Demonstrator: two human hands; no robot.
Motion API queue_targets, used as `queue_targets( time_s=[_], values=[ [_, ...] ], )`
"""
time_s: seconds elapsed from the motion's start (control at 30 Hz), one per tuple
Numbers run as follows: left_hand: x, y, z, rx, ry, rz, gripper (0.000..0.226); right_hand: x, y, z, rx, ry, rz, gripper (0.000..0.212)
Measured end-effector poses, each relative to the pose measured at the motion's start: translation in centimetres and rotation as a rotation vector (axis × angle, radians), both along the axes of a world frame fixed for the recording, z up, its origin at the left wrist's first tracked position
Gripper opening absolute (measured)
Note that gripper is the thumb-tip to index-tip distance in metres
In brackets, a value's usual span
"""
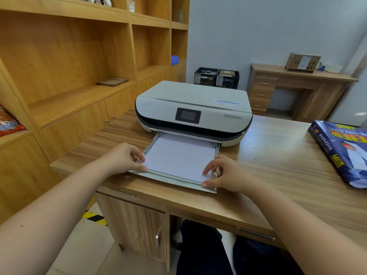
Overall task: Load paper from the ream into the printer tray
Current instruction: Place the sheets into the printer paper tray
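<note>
Left of centre, the left hand (127,157) is curled, its fingertips pinching the near-left corner of the tray (170,178); at centre, a paper stack (178,155) is seen seated in the tray, drawn out of the printer (193,112); the right hand (224,173) pinches the near-right corner likewise; at the right edge, the ream (343,149) lies on the desk (278,155); loading appears done; pushing the tray in is judged left.

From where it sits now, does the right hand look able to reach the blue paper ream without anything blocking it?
Probably yes. The right hand is at the tray corner, and only bare desk lies between it and the ream.
</note>
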State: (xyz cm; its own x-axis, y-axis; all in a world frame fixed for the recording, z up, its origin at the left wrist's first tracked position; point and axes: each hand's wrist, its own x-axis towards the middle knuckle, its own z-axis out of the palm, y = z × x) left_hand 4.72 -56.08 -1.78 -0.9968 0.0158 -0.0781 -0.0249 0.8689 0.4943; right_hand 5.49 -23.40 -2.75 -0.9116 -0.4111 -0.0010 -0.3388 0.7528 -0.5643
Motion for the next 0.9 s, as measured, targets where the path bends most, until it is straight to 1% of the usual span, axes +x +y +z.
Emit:
queue_targets(
  time_s=[0.07, 0.1, 0.23, 0.43, 0.53, 0.73, 0.8, 0.87, 0.9],
  values=[
    [0.2, 0.0, -0.4, -0.091, 0.113, -0.098, 0.033, 0.1, 0.0, -0.1, -0.013, 0.001, -0.010, 0.032],
    [0.3, 0.1, -0.5, -0.103, 0.141, -0.138, 0.035, 0.1, 0.0, -0.1, -0.019, 0.003, -0.012, 0.031],
    [0.3, 0.0, -1.1, -0.043, 0.114, -0.192, 0.035, 0.0, 0.1, -0.3, -0.029, 0.007, -0.014, 0.030],
    [0.4, 0.3, -1.9, -0.029, 0.172, -0.220, 0.031, 0.0, 0.6, -0.4, -0.057, 0.020, -0.033, 0.022],
    [0.5, 0.2, -2.1, 0.014, 0.178, -0.224, 0.026, 0.0, 0.6, -0.5, -0.036, 0.034, -0.025, 0.020],
    [0.4, -0.1, -2.6, 0.056, 0.189, -0.224, 0.024, 0.2, 0.8, -0.6, -0.039, 0.055, -0.001, 0.026],
    [0.2, -0.3, -2.5, 0.153, 0.181, -0.193, 0.027, 0.0, 1.1, -0.8, -0.124, 0.069, -0.046, 0.022],
    [-0.3, -0.1, -2.3, 0.302, 0.195, -0.101, 0.026, -0.5, 1.6, -0.9, -0.242, 0.110, -0.156, 0.014],
    [-0.7, 0.0, -2.3, 0.373, 0.200, -0.040, 0.025, -0.8, 1.8, -1.0, -0.288, 0.120, -0.206, 0.014]
  ],
)
